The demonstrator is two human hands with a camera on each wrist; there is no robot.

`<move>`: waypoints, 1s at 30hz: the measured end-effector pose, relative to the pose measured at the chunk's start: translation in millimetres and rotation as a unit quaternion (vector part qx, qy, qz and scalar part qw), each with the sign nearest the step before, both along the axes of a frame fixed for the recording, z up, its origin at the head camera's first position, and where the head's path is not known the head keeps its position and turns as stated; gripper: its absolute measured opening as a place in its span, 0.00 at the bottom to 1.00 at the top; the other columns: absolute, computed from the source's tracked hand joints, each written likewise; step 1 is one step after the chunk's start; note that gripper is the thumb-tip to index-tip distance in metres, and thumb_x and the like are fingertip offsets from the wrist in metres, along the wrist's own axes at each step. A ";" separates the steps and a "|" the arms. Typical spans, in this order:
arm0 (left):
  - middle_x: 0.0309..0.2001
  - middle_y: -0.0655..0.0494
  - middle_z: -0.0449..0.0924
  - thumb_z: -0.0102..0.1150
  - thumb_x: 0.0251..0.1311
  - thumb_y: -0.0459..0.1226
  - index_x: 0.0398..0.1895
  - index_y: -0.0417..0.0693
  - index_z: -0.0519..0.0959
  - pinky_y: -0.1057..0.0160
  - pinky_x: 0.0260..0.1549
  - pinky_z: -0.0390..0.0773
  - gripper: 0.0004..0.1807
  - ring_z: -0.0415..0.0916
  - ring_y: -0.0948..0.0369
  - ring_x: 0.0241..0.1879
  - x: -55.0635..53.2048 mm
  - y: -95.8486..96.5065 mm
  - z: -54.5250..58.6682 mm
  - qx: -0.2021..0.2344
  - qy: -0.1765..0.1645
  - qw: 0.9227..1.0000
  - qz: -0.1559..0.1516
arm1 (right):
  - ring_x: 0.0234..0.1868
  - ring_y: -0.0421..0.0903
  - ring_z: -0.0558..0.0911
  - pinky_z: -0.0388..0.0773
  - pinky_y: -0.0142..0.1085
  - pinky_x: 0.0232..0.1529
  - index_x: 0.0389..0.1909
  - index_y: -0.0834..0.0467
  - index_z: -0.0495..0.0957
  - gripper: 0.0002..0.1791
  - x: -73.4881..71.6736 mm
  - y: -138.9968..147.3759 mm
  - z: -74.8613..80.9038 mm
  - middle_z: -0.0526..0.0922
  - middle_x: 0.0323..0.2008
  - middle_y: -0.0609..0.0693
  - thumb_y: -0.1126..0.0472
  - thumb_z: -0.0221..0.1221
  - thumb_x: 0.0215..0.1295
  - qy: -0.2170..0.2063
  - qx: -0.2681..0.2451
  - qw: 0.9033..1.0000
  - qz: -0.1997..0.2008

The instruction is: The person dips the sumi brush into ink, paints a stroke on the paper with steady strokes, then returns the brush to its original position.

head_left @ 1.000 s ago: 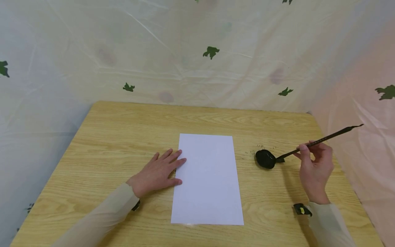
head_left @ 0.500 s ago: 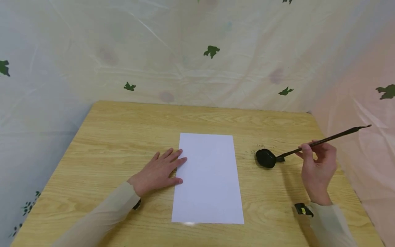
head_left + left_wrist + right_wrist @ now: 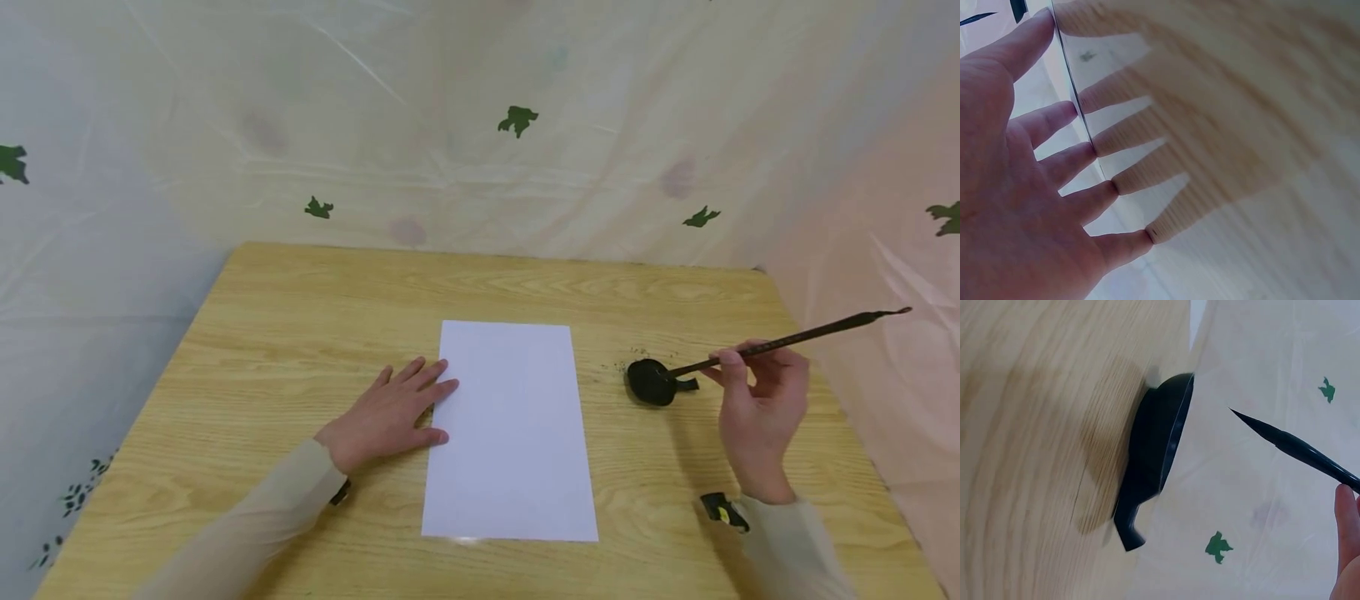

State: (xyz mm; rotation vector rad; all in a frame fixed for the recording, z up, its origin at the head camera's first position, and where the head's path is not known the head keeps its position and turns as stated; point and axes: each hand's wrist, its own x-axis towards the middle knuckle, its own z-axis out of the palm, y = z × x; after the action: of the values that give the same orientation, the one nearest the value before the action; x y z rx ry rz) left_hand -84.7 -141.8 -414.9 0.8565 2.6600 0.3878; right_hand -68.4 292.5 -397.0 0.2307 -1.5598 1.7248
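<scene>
1. The brush [image 3: 832, 327] slanted through the air, its pointed tip near the dish [image 3: 651, 383] but apart from it.
2. The right hand [image 3: 765, 404] pinched its shaft between thumb and fingers.
3. The black dish sat on the table [image 3: 300, 333], right of the paper [image 3: 510, 433].
4. The left hand [image 3: 386, 421] had fingers spread, tips on the paper's left edge.
5. A green-printed curtain [image 3: 420, 75] hung behind.

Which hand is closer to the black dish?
Right: the right hand is just right of the dish, holding the brush; the left hand is farther off, at the left edge of the paper.
</scene>
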 end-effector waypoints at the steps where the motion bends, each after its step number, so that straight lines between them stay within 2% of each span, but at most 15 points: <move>1: 0.82 0.48 0.51 0.63 0.69 0.57 0.81 0.52 0.63 0.29 0.71 0.49 0.42 0.44 0.43 0.81 -0.1 0.0 0.0 0.001 -0.001 1.000 0.000 | 0.38 0.48 0.85 0.86 0.32 0.39 0.51 0.74 0.71 0.15 0.1 -2.6 0.3 0.80 0.39 0.59 0.78 0.62 0.67 0.004 -0.011 1.000 0.007; 8: 0.82 0.49 0.51 0.63 0.68 0.57 0.81 0.53 0.63 0.28 0.71 0.50 0.43 0.44 0.43 0.81 -1.2 -0.5 -1.1 -0.002 0.001 1.000 -0.001 | 0.38 0.50 0.85 0.86 0.34 0.37 0.52 0.76 0.70 0.15 0.8 -22.9 2.8 0.79 0.40 0.61 0.81 0.60 0.66 0.020 -0.036 0.998 0.036; 17: 0.82 0.49 0.51 0.64 0.68 0.57 0.80 0.53 0.64 0.28 0.71 0.50 0.42 0.45 0.43 0.81 -1.2 -2.8 -1.7 -0.002 0.002 1.000 0.001 | 0.38 0.49 0.86 0.86 0.34 0.38 0.50 0.78 0.69 0.14 -1.5 -49.9 6.4 0.80 0.41 0.60 0.83 0.57 0.66 0.036 -0.022 0.997 0.063; 30: 0.82 0.49 0.52 0.65 0.67 0.56 0.80 0.53 0.64 0.28 0.71 0.50 0.42 0.46 0.42 0.81 -0.4 -3.2 -2.2 -0.003 0.002 1.000 0.005 | 0.39 0.48 0.86 0.86 0.33 0.38 0.48 0.83 0.64 0.15 -5.4 -80.2 9.7 0.82 0.40 0.59 0.82 0.58 0.67 0.043 -0.001 0.994 0.098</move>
State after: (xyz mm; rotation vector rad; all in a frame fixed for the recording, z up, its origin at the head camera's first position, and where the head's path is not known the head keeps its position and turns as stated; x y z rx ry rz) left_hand -85.1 -145.0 -417.0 0.8444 2.6692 0.3805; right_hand -73.8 212.2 -387.3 0.4646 -1.5136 1.8406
